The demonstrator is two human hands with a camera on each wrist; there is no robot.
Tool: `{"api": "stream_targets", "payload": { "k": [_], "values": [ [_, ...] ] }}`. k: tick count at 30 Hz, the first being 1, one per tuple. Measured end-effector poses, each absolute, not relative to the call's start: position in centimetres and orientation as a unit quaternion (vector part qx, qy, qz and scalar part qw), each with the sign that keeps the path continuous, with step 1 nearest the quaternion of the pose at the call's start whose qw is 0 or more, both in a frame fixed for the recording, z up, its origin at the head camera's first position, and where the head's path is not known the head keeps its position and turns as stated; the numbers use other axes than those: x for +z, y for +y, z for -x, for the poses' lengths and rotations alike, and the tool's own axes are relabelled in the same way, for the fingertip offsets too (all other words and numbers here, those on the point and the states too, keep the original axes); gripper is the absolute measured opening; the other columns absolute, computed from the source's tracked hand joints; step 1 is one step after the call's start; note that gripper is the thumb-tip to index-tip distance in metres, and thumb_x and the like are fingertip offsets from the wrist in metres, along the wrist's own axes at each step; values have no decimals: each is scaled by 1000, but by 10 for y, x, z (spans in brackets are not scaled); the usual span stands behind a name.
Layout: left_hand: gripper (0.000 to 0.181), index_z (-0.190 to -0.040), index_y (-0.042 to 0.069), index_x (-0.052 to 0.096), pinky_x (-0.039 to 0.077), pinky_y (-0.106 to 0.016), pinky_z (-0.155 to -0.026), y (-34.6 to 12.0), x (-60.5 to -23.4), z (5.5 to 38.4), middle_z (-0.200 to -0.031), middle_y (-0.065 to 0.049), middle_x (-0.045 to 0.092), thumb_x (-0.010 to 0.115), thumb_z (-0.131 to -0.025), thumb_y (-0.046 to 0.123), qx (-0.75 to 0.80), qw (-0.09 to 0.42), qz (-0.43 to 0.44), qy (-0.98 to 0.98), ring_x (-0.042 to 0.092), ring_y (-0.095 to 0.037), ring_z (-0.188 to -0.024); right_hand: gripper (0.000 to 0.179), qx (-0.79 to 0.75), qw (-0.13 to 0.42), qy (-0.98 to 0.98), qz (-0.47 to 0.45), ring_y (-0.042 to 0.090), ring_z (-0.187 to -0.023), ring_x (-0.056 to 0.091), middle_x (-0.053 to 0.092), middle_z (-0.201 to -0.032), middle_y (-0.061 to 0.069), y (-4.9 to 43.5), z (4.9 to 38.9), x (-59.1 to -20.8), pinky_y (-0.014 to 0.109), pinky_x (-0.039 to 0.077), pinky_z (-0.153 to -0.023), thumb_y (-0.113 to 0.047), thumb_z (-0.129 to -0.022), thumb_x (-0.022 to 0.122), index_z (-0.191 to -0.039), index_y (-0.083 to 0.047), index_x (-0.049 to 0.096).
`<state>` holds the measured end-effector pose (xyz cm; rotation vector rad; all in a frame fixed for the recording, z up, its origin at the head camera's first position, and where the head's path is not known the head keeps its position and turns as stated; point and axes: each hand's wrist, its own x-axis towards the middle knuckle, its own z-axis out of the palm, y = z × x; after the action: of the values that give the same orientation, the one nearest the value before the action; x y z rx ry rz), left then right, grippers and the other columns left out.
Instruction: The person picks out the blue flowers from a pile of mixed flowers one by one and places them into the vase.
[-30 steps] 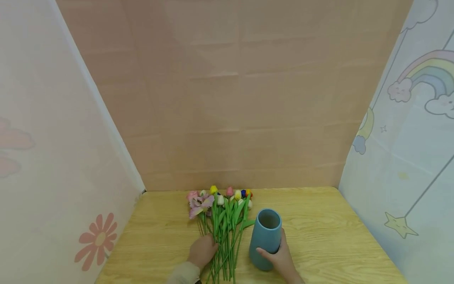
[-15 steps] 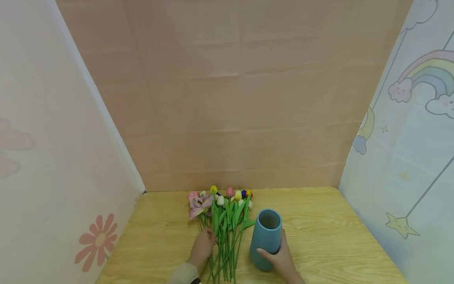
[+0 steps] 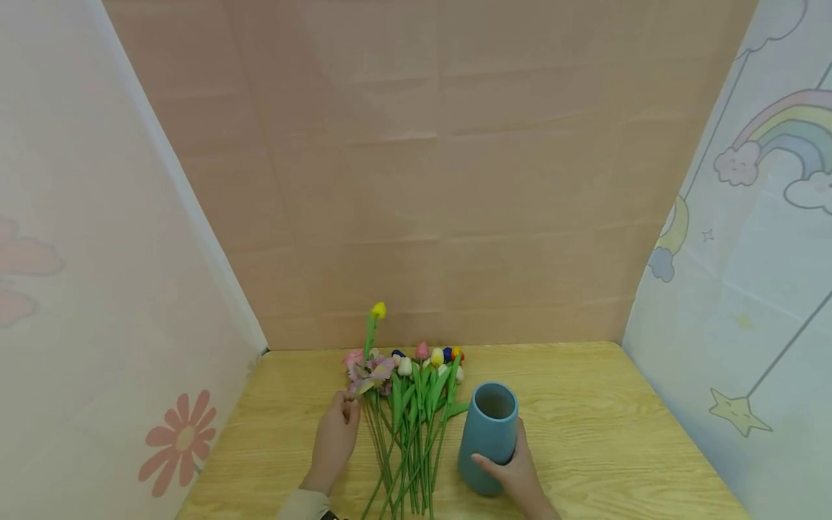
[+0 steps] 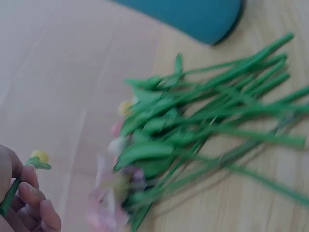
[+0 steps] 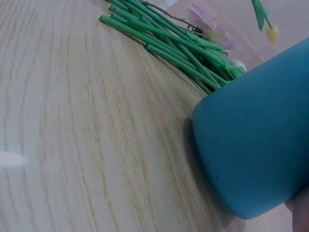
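Note:
A yellow tulip (image 3: 378,310) rises above the other flowers in the head view. My left hand (image 3: 336,433) pinches its green stem, which the left wrist view shows between thumb and curled fingers (image 4: 30,193). Beside that hand lies a bunch of artificial flowers (image 3: 416,426), green stems toward me and blooms toward the back. A pink-purple flower (image 3: 377,370) is at the bunch's left. My right hand (image 3: 513,473) grips the lower part of a blue vase (image 3: 487,440), which stands upright on the table, mouth up. In the right wrist view, the vase (image 5: 256,130) hides most of that hand.
The wooden table (image 3: 598,433) extends to both sides of the flowers and vase. A brown backdrop (image 3: 416,217) stands at its back edge. Pale printed sheets hang at left (image 3: 117,289) and right (image 3: 747,289).
My left hand has moved from the stems to the left and up, lifting the yellow tulip out of the bunch. The right hand and vase have stayed in place.

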<state>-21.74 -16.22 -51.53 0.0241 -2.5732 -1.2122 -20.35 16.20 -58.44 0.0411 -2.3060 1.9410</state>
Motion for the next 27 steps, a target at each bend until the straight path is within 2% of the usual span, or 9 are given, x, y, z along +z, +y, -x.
{"api": "stream_targets", "payload": {
  "k": [3,7,17,24,27],
  "values": [
    [20,-111,-4,56,28,-15,-38,-182,-514,215,-61,2,48,51,-99,10,-385,171,-25,-906,35,-3,-43,88,643,64,-763,-15,37,-123,46,44,-138,12,162,204,-584,51,44,-90,-13,-75,83,-144,-20,28],
    [22,-112,-5,55,29,-17,-38,-208,-521,211,-63,0,52,51,-98,12,-353,162,-63,-919,38,-6,-43,88,639,65,-766,-16,37,-123,46,43,-138,12,162,204,-585,51,43,-90,-14,-75,83,-144,-20,28],
    [26,-113,-7,53,35,-24,-41,-247,-560,196,-65,-2,56,50,-96,12,-321,75,-126,-936,44,-11,-47,90,635,64,-770,-14,39,-123,46,43,-139,13,163,204,-585,52,43,-90,-15,-75,83,-145,-21,26],
    [23,-111,-8,52,35,-20,-41,-257,-583,194,-54,-1,49,51,-96,10,-287,16,-138,-948,43,-9,-43,91,634,63,-771,-11,40,-123,46,44,-139,14,163,204,-584,53,43,-91,-15,-74,84,-145,-21,26],
    [21,-109,-6,53,37,-19,-43,-260,-591,194,-56,0,50,50,-96,10,-276,-18,-141,-950,44,-10,-45,91,634,62,-771,-11,40,-123,47,44,-139,15,163,204,-584,54,43,-91,-15,-75,83,-145,-20,26]
  ]
}}
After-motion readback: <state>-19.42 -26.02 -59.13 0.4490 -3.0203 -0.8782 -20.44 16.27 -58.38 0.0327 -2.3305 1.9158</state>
